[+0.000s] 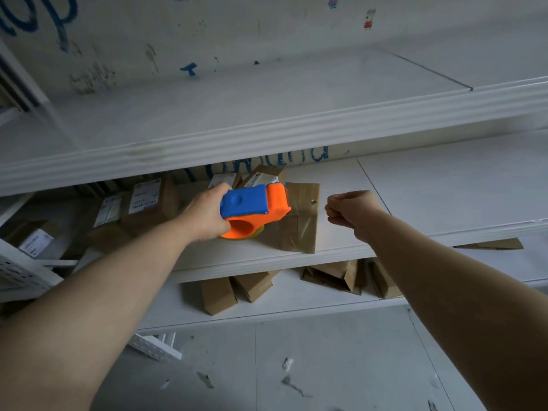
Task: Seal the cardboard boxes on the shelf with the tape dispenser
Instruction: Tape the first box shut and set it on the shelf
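My left hand [206, 213] grips an orange and blue tape dispenser [255, 210] over the middle shelf [341, 250]. Its front end rests against the left side of a flat brown cardboard box [301, 221] that lies near the shelf's front edge, with shiny tape across its top. To the right of that box my right hand [350, 207] hovers as a closed fist with nothing in it, a little apart from the box. More cardboard boxes with white labels [148, 203] crowd the shelf to the left and behind the dispenser.
An upper white shelf [267, 134] overhangs the work area. The lower shelf holds several brown boxes [255, 286], some open [335, 274]. A white perforated metal part [17, 271] sits at the left, another lies on the grey floor [154, 347].
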The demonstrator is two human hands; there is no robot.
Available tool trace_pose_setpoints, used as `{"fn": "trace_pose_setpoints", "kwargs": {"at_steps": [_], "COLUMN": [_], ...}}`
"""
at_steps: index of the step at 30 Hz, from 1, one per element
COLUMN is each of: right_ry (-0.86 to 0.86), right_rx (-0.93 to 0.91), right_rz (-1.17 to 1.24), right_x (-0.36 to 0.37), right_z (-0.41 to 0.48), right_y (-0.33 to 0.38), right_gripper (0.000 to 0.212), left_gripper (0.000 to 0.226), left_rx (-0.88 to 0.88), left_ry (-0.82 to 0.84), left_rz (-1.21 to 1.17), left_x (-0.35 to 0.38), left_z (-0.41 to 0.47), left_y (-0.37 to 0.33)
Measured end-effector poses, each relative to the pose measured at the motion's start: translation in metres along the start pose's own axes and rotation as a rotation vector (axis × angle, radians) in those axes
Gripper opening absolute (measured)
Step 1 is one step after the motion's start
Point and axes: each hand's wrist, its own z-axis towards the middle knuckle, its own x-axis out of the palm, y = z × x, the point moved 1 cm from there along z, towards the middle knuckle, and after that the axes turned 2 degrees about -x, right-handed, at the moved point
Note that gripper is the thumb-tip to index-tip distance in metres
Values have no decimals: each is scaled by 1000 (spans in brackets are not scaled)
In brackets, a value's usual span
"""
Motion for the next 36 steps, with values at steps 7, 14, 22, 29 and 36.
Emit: {"fn": "trace_pose_setpoints", "kwargs": {"at_steps": [7,14,22,29,36], "right_ry": [31,28,-52,-77,-71], "right_rx": [29,23,22,-12,26], "right_rz": [36,11,41,31,52], "right_x": [-6,-9,-6,-4,-4], "right_z": [28,38,41,46,50], "right_y": [-2,-9,-24,-17,-23], "right_gripper": [14,9,6,5,6], "left_gripper": [45,46,42,49,47], "left_rx": [-86,-43,23,55,61], "left_ry": [-30,-17,-20,-2,30], "left_rz": [3,-41,-31,-31,-1], "left_x": [6,14,20,19,21], "left_z": [29,48,74,85,92], "left_y": [7,9,15,13,14]}}
